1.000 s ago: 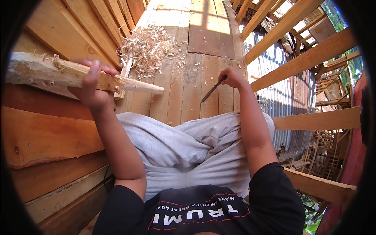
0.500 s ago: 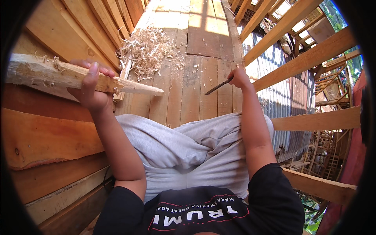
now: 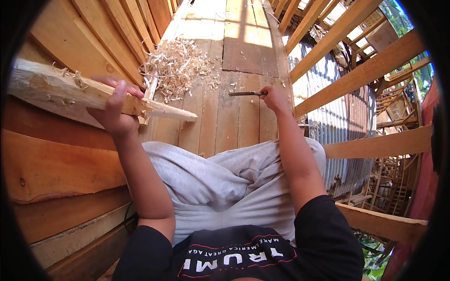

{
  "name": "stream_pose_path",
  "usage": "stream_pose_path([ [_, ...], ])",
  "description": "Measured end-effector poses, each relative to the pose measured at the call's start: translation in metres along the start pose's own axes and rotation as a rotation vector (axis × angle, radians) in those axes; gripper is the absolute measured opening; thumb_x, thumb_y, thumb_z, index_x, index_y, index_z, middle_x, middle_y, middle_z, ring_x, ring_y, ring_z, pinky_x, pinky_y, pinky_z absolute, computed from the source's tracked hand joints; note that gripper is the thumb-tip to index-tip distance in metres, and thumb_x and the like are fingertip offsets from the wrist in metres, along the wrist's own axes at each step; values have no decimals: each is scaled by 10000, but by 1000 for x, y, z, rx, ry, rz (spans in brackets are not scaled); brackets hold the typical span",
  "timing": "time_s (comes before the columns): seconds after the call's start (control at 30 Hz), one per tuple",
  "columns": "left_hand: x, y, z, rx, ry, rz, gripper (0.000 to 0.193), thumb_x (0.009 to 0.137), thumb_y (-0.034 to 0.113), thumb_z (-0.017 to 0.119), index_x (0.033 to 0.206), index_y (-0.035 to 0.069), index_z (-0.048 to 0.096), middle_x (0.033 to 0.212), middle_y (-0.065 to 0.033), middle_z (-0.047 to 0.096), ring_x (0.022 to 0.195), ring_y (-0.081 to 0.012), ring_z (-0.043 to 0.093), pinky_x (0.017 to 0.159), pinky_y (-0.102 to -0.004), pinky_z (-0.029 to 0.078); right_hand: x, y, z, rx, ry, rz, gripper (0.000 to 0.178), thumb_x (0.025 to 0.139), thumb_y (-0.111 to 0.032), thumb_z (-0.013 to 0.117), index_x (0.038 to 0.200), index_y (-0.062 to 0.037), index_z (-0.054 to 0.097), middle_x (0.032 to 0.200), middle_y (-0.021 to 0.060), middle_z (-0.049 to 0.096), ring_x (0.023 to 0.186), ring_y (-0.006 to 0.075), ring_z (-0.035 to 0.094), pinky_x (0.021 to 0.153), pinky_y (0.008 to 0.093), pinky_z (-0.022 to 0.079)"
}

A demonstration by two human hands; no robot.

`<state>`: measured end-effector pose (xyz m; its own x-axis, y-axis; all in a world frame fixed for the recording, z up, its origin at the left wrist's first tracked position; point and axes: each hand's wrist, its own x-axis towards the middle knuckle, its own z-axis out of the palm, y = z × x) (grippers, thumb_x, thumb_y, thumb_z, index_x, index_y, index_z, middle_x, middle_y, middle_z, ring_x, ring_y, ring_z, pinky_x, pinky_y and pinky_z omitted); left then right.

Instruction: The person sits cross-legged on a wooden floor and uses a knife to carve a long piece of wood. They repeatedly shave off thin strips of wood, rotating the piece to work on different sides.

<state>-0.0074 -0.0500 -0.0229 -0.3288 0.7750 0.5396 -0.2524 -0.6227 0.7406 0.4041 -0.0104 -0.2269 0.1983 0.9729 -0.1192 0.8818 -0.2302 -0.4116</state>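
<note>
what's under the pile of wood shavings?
The pale curled wood shavings lie on the bare plank floor, beside the slanted boards. The planks directly beneath the pile are covered.

The left hand (image 3: 114,110) is covering the middle of the stake (image 3: 93,96), whose butt is running out of view at nine o'clock. The right hand (image 3: 274,97) is hiding the knife (image 3: 246,93) handle. The blade's edge is too small to tell.

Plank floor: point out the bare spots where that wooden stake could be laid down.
Bare planks lie between the shavings pile and the right hand, ahead of the knees; also the sunlit boards beyond. The left side beside the shavings is crowded.
</note>
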Motion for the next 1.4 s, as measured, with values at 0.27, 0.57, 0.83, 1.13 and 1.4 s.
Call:
stream_pose_path([
  [0.27,-1,-3,1,-57,26,-17,185,710,45,641,820,24,493,746,-59,496,534,-161,555,495,-329,548,-2,-8,-7,-77,-195,-88,180,815,-193,716,985,-134,720,877,100,706,840,242,664,743,369,499],
  [0.57,-3,-5,5,3,-3,-6,170,734,72,609,846,39,485,648,-73,494,555,-172,539,527,-325,513,16,-1,26,181,-54,190,226,886,-182,630,1036,-12,635,837,166,686,847,264,667,692,379,508],
  [0.83,-1,-10,-1,-31,59,40,163,716,28,614,824,16,493,760,-68,503,526,-171,557,487,-327,536,-6,-44,44,106,-10,284,188,788,-93,640,900,58,645,764,226,667,760,383,676,681,426,542],
  [1.13,0,-14,-3,-26,58,14,163,722,26,622,829,20,499,735,-59,501,520,-171,558,487,-335,541,-14,-61,54,495,-446,30,205,880,-33,524,1033,54,629,705,139,655,601,268,671,534,343,534],
  [1.4,-1,-15,0,-29,56,12,161,723,30,623,827,24,500,730,-58,498,531,-163,553,486,-331,540,-2,-64,66,267,-257,308,148,803,2,564,927,39,637,747,179,656,588,255,654,543,383,518],
])
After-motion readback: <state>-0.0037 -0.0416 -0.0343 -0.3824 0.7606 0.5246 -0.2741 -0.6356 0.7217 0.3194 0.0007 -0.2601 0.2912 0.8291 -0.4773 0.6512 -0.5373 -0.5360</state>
